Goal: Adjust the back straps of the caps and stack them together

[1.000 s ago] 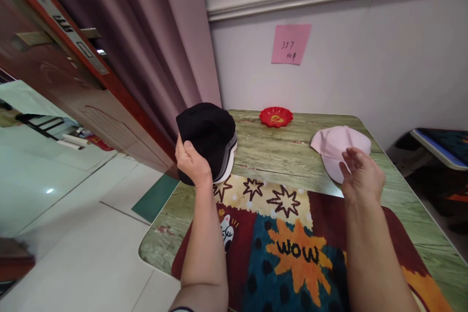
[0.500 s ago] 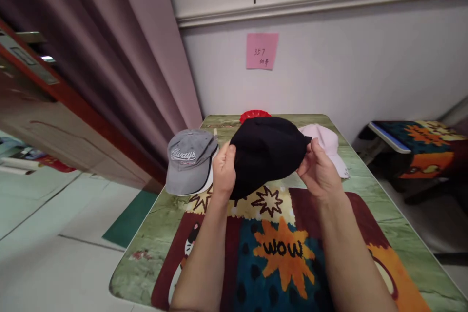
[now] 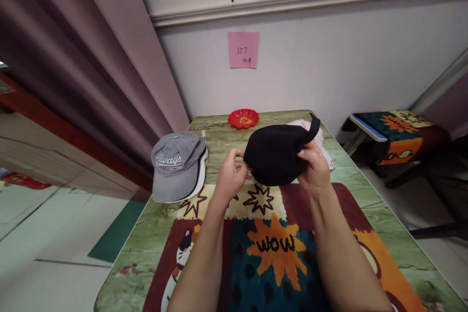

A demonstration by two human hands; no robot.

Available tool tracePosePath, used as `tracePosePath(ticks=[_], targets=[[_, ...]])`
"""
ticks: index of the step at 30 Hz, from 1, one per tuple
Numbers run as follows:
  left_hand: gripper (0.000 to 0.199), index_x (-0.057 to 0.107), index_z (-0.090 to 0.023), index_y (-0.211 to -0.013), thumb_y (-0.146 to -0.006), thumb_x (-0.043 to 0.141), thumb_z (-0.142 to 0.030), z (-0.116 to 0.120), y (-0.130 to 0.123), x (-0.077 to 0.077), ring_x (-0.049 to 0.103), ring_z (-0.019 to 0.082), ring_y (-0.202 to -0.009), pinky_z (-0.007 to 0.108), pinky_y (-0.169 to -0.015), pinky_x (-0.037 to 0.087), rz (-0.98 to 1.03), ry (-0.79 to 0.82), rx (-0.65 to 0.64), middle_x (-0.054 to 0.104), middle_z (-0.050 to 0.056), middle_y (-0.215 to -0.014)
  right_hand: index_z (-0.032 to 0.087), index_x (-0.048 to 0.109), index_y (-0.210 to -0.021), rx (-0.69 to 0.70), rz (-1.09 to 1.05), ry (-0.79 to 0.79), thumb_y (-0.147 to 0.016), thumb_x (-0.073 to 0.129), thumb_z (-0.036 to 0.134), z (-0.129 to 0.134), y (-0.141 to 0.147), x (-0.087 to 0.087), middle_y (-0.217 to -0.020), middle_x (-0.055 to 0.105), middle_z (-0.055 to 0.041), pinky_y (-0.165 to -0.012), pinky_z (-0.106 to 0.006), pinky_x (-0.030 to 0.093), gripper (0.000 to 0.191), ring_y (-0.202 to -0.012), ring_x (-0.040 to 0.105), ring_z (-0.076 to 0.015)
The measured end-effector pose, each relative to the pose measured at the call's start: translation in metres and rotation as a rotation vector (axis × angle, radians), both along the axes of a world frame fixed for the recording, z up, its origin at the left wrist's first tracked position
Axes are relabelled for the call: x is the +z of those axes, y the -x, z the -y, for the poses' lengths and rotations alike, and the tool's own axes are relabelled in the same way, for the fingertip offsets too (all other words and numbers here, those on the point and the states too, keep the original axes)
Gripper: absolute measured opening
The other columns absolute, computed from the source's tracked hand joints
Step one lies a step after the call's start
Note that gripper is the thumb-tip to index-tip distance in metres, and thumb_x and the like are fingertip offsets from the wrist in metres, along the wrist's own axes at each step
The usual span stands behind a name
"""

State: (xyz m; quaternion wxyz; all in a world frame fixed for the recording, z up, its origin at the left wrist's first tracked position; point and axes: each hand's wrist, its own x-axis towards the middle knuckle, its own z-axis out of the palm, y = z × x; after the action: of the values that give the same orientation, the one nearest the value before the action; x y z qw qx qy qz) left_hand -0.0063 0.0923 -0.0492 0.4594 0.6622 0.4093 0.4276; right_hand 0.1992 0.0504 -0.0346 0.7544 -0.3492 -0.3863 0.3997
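Note:
A black cap (image 3: 275, 155) is held up over the table, its strap sticking up at the right. My right hand (image 3: 315, 165) grips its right edge. At the left edge, my left hand (image 3: 233, 171) has its fingers bent against the fabric; the fingertips are partly hidden. A grey cap (image 3: 176, 165) with "Always" lettering rests at the table's left, on top of a white one whose rim shows. Behind my right hand and the black cap, a pale pink cap (image 3: 319, 141) is partly covered.
A red scalloped dish (image 3: 243, 118) stands at the back of the green table (image 3: 146, 248). A patterned mat (image 3: 270, 273) covers the front middle. The wall bears a pink note (image 3: 243, 50). Another mat-topped table (image 3: 398, 131) is at the right, a curtain (image 3: 120, 48) at the left.
The black cap has turned in my hands, so its strap now points up. My left hand has shifted round its left edge. The view has moved right, and the red dish shows fully.

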Motion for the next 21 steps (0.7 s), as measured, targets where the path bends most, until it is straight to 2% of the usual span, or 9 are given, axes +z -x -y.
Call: tracePosePath(ticks=[2, 3, 5, 8, 11, 14, 17, 19, 21], targets=[[0.016, 0.053, -0.022, -0.099, -0.083, 0.056, -0.021, -0.003, 0.001, -0.005, 0.064, 0.016, -0.063, 0.024, -0.052, 0.051, 0.044, 0.098, 0.017, 0.063, -0.001, -0.077, 0.024, 0.075, -0.091, 0.002, 0.055, 0.022, -0.066, 0.067, 0.024, 0.001, 0.000, -0.004, -0.086, 0.074, -0.0015, -0.072, -0.034, 0.054, 0.027, -0.081, 0.068, -0.0235], [0.014, 0.053, -0.022, -0.099, -0.085, 0.055, -0.022, -0.005, 0.003, -0.006, 0.063, 0.016, -0.062, 0.025, -0.052, 0.051, 0.052, 0.104, 0.069, 0.063, -0.001, -0.077, 0.024, 0.075, -0.089, 0.011, 0.111, 0.020, -0.066, 0.066, 0.023, 0.002, 0.000, -0.006, -0.082, 0.073, -0.0009, -0.069, -0.033, 0.052, 0.024, -0.076, 0.066, -0.0224], [0.013, 0.057, -0.020, -0.098, -0.090, 0.054, -0.030, -0.008, 0.008, -0.004, 0.064, 0.016, -0.068, 0.026, -0.058, 0.052, 0.033, 0.027, 0.220, 0.064, 0.001, -0.081, 0.024, 0.073, -0.081, 0.045, 0.283, -0.008, -0.069, 0.064, 0.022, 0.003, -0.002, -0.007, -0.074, 0.068, 0.0003, -0.064, -0.032, 0.048, 0.015, -0.069, 0.061, -0.0199], [0.024, 0.063, -0.019, -0.099, -0.097, 0.053, -0.041, -0.007, 0.016, 0.007, 0.067, 0.019, -0.092, 0.032, -0.083, 0.055, -0.021, -0.195, 0.353, 0.069, 0.006, -0.097, 0.022, 0.066, -0.068, 0.136, 0.596, -0.090, -0.073, 0.060, 0.021, 0.003, 0.000, -0.006, -0.066, 0.059, 0.0008, -0.062, -0.031, 0.044, 0.008, -0.063, 0.055, -0.0172], [0.030, 0.066, -0.020, -0.110, -0.101, 0.048, -0.042, -0.002, 0.020, 0.019, 0.063, 0.022, -0.117, 0.038, -0.106, 0.046, -0.046, -0.375, 0.299, 0.070, 0.008, -0.119, 0.021, 0.063, -0.066, 0.185, 0.815, -0.134, -0.073, 0.056, 0.018, 0.000, 0.007, -0.004, -0.065, 0.057, 0.0001, -0.064, -0.031, 0.043, 0.010, -0.063, 0.053, -0.0167], [0.030, 0.063, -0.022, -0.122, -0.098, 0.053, -0.037, 0.003, 0.018, 0.024, 0.056, 0.024, -0.131, 0.042, -0.116, 0.038, -0.193, -0.469, 0.172, 0.065, 0.009, -0.135, 0.020, 0.064, -0.068, 0.173, 0.947, -0.122, -0.073, 0.053, 0.016, -0.004, 0.012, -0.006, -0.066, 0.059, -0.0008, -0.066, -0.031, 0.042, 0.013, -0.066, 0.054, -0.0172], [0.035, 0.061, -0.022, -0.127, -0.095, 0.057, -0.035, 0.006, 0.014, 0.024, 0.057, 0.027, -0.129, 0.047, -0.115, 0.037, -0.402, -0.414, 0.087, 0.066, 0.010, -0.134, 0.019, 0.064, -0.070, 0.200, 1.011, -0.137, -0.078, 0.053, 0.017, -0.005, 0.012, -0.007, -0.069, 0.060, -0.0011, -0.067, -0.031, 0.040, 0.014, -0.066, 0.054, -0.0166], [0.031, 0.063, -0.021, -0.122, -0.095, 0.056, -0.036, 0.005, 0.013, 0.022, 0.061, 0.028, -0.121, 0.049, -0.110, 0.040, -0.499, -0.339, 0.075, 0.070, 0.011, -0.124, 0.019, 0.064, -0.073, 0.215, 1.023, -0.139, -0.085, 0.056, 0.022, -0.005, 0.010, -0.007, -0.071, 0.060, -0.0012, -0.068, -0.031, 0.040, 0.015, -0.067, 0.053, -0.0161], [0.028, 0.066, -0.021, -0.116, -0.093, 0.059, -0.035, 0.004, 0.013, 0.020, 0.063, 0.028, -0.115, 0.047, -0.105, 0.044, -0.522, -0.294, 0.061, 0.072, 0.010, -0.117, 0.019, 0.062, -0.069, 0.183, 1.018, -0.113, -0.091, 0.059, 0.032, -0.004, 0.009, -0.007, -0.068, 0.057, -0.0004, -0.066, -0.030, 0.039, 0.025, -0.065, 0.051, -0.0151]])
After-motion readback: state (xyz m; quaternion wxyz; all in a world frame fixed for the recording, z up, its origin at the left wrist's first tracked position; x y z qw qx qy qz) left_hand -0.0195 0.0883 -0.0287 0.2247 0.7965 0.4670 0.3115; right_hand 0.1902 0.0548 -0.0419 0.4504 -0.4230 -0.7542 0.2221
